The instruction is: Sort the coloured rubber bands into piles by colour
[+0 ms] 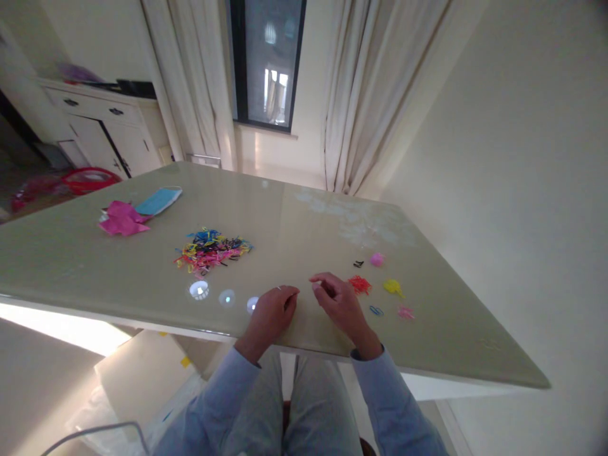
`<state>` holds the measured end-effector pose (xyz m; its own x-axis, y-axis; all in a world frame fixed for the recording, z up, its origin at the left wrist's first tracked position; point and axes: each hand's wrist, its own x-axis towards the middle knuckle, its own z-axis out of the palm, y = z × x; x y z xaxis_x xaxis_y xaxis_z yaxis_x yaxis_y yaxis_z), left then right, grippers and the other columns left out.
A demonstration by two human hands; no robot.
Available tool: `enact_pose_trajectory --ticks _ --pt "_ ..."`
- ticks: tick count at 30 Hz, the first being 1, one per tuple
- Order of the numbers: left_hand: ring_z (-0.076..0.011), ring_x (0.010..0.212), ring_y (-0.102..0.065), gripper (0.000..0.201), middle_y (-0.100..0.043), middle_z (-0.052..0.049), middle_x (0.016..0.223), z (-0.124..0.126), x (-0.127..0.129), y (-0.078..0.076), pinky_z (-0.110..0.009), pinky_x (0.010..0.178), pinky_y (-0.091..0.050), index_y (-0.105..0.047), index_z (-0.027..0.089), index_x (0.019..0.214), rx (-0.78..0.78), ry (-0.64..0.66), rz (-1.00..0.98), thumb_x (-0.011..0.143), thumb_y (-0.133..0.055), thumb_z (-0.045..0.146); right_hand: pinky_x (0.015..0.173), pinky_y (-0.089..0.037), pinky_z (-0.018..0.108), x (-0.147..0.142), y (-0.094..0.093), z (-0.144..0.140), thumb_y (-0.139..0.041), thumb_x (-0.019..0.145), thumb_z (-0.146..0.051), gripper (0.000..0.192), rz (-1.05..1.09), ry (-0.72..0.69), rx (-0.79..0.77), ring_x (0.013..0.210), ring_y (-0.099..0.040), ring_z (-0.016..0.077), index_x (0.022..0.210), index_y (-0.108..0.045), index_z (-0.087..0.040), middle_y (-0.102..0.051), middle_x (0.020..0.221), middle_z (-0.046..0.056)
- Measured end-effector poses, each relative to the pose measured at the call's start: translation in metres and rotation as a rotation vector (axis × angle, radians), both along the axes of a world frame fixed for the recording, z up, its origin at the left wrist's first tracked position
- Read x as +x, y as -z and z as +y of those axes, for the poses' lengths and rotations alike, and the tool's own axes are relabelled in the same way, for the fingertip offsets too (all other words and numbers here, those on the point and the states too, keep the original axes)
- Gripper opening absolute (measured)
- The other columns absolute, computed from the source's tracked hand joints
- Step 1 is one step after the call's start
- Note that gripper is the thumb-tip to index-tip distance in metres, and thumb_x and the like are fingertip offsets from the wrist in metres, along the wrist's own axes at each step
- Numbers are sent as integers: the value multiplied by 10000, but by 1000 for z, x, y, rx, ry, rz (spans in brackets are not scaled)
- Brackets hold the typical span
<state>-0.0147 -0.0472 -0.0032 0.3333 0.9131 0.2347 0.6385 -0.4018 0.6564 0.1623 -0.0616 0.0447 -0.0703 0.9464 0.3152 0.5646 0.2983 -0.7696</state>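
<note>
My left hand rests near the table's front edge, its fingers curled and pressed together. Whether anything small is inside it is hidden. Just to its right, my right hand hovers over or touches the tabletop, index finger stretched out and thumb apart from it, with nothing visible between them. Beside the right hand lies a red pile of small elastic bands. Around that are little groups in yellow, pink, blue, black and purple-pink. A mixed multicoloured heap of bands spreads out left of my hands.
A glossy table fills the middle of the view. At its far left lie a crumpled pink wrapper and a blue face mask. Behind stand a white cabinet, curtains and a window. A wall borders the right side.
</note>
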Motion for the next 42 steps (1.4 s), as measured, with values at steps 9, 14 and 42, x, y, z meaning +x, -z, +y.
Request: enact_pose_trajectory --ticks 9,14,42 --pt "-272 932 -679 289 -713 -175 970 -1 7 -8 -374 833 -500 -706 128 1013 -50 -27 276 879 -449 133 678 -401 213 -125 -20 111 -579 855 -205 284 -435 -443 -38 715 -587 126 1111 -697 -168 -695 819 8" --pt "-304 935 -671 293 -714 -203 975 4 6 -5 -394 830 -494 -738 103 963 -112 -79 225 839 -472 95 670 -376 232 -175 -13 139 -582 855 -231 240 -754 -562 -32 855 -619 159 1057 -710 -215 -723 1025 33" --pt "-284 967 -664 321 -728 -171 1060 6 2 -12 -358 816 -485 -751 149 1008 -111 -113 246 856 -468 138 738 -417 272 -187 5 145 -398 994 -306 309 -793 -448 24 915 -655 190 1094 -686 -257 -731 1057 48"
